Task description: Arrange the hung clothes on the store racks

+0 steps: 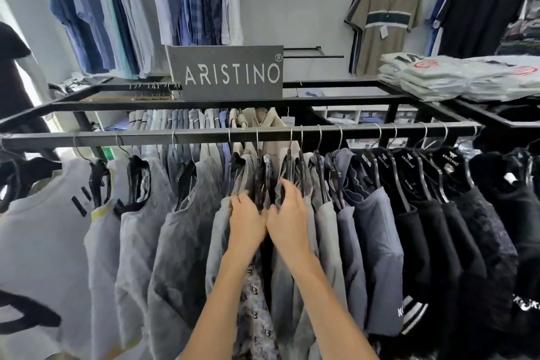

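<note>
- Left hand (pixel 247 221) and right hand (pixel 287 221) side by side, touching, pushed in among the grey shirts (pixel 187 231) at mid-rail.
- Fingers of both hands curled into the fabric near the hanger shoulders; exact garment gripped: cannot tell.
- Hung clothes suspended from the front rail (pixel 204 135) of the black rack, light tones at left, dark shirts (pixel 438 213) at right.
- Risk: sideways pull on cloth rather than hanger, likely to slide a shirt off its shoulders or tilt a hook off the rail.
- Risk: tight bunching at centre, hooks prone to tangling.
- Rail long axis left-to-right; garments hanging lengthwise downward, edge-on, fronts facing along the rail.
</note>
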Action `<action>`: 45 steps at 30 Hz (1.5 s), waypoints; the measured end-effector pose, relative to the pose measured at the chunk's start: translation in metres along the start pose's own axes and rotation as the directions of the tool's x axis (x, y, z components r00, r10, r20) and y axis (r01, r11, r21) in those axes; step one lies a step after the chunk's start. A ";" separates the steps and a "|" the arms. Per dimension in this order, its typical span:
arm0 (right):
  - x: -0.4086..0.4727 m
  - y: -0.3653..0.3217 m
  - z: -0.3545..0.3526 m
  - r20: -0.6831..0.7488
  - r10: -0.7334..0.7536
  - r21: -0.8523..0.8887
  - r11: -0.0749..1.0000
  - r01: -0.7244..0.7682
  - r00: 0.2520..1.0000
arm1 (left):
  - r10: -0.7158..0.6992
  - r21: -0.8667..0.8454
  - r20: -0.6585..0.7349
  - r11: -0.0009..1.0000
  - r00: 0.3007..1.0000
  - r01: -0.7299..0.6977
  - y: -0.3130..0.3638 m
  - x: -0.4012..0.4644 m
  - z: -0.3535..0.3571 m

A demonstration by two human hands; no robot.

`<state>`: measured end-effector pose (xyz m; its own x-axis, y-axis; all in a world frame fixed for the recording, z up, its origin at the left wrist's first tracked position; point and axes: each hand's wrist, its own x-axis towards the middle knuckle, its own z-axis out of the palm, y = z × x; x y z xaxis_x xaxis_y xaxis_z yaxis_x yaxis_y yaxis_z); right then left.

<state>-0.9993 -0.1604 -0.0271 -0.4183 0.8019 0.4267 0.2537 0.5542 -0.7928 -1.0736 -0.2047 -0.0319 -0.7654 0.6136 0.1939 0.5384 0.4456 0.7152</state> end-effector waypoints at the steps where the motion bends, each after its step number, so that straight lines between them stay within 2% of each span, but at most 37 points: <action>1: -0.003 0.001 0.005 -0.026 -0.005 -0.018 1.000 0.005 1.000 | -0.034 -0.046 0.049 0.998 0.998 0.037 -0.007 -0.002 0.005; 3: -0.009 0.005 0.010 -0.098 -0.005 -0.042 0.999 0.001 0.995 | -0.067 -0.126 0.063 0.989 0.996 0.074 -0.021 -0.005 0.012; 5: -0.012 0.013 0.012 -0.118 0.028 -0.082 0.996 -0.038 0.993 | -0.028 -0.116 0.049 0.993 0.998 0.034 -0.027 -0.005 0.015; 9: -0.015 0.029 0.014 0.023 0.247 -0.125 0.962 -0.242 0.969 | 0.020 -0.038 0.031 0.999 0.999 -0.019 -0.025 -0.004 0.019; 13: -0.010 0.023 0.018 0.022 0.323 -0.118 0.941 -0.319 0.946 | 0.041 0.005 -0.023 0.999 0.999 -0.041 -0.018 -0.005 0.014; 17: -0.008 0.015 0.023 0.066 0.313 -0.128 0.944 -0.303 0.947 | 0.044 0.037 -0.070 0.998 0.997 -0.041 -0.016 -0.003 0.006; 24: -0.011 0.023 0.024 0.121 0.291 -0.189 0.945 -0.265 0.949 | 0.091 0.055 -0.040 0.995 0.995 -0.088 -0.021 -0.003 0.012; 39: -0.014 0.029 0.014 0.150 0.262 -0.091 0.964 -0.251 0.953 | -0.020 0.085 -0.076 0.996 0.997 0.026 -0.010 -0.011 0.023; 45: -0.010 0.037 0.015 0.154 0.252 -0.035 0.968 -0.249 0.956 | -0.010 -0.053 -0.100 0.999 0.995 0.005 -0.015 -0.014 0.025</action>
<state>-0.9984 -0.1510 -0.0674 -0.4700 0.8713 0.1414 0.3806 0.3446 -0.8582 -1.0624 -0.2037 -0.0622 -0.8022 0.5410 0.2526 0.5151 0.4132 0.7510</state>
